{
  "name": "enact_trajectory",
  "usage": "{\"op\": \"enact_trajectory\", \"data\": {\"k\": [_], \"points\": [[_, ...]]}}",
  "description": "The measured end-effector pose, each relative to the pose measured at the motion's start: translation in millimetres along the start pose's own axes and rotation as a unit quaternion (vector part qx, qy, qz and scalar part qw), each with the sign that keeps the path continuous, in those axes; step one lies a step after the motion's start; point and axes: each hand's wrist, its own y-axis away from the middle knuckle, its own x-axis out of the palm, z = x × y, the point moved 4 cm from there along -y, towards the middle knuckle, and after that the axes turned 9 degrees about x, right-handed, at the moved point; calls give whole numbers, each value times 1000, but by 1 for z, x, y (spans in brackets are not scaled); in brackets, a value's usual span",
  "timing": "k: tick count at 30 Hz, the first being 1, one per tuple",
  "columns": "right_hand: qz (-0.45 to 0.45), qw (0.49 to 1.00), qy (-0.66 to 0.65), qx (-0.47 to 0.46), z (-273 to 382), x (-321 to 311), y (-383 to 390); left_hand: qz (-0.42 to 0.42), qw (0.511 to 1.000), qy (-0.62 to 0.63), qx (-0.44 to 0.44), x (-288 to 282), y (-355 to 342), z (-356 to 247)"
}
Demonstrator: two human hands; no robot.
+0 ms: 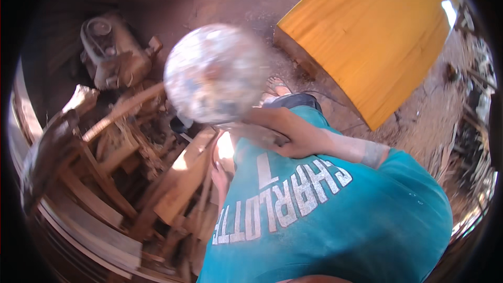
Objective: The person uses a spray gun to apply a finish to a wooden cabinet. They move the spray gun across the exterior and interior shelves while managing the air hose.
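Note:
My right hand [296, 135] is closed in front of my teal shirt [325, 199]. It seems to grip the underside of a round, pale, speckled thing with brown stains [215, 73], perhaps the end of a tin. Motion blurs this round thing, and its lower part is hidden, so its kind is unclear. Farther left and lower, my left hand [220, 175] shows only in part beside my shirt, close to a sunlit wooden plank [183, 188]. Its fingers are mostly hidden.
A broad orange-yellow wooden panel [369, 36] lies at the far right. Wood offcuts [118, 152] are heaped on the left. Beyond them stands a dusty machine or motor [115, 55]. A foot [277, 86] rests on the dirt floor [236, 0]. Debris lines the right rim.

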Motion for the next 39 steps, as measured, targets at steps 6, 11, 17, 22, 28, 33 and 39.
{"op": "enact_trajectory", "data": {"k": [6,11,17,22,28,33,39], "points": [[-20,996,63,52,20,19,-85,-24,970,-74,228,-139,-175,-133],[-114,990,84,-29,6,37,-190,-122,910,-21,397,-213,-322,-166],[-279,956,25,-85,40,37,-302,-121,882,41,453,-348,-408,-279],[-393,899,190,-41,66,27,-364,-155,841,28,518,-469,-472,-377],[-366,928,-32,58,101,3,-430,-251,758,-120,591,-518,-558,-448],[-315,949,-1,20,103,-46,-526,91,749,233,613,-498,-466,-537],[-273,960,55,-21,127,-104,-671,17,690,231,686,-512,-412,-640]]}}
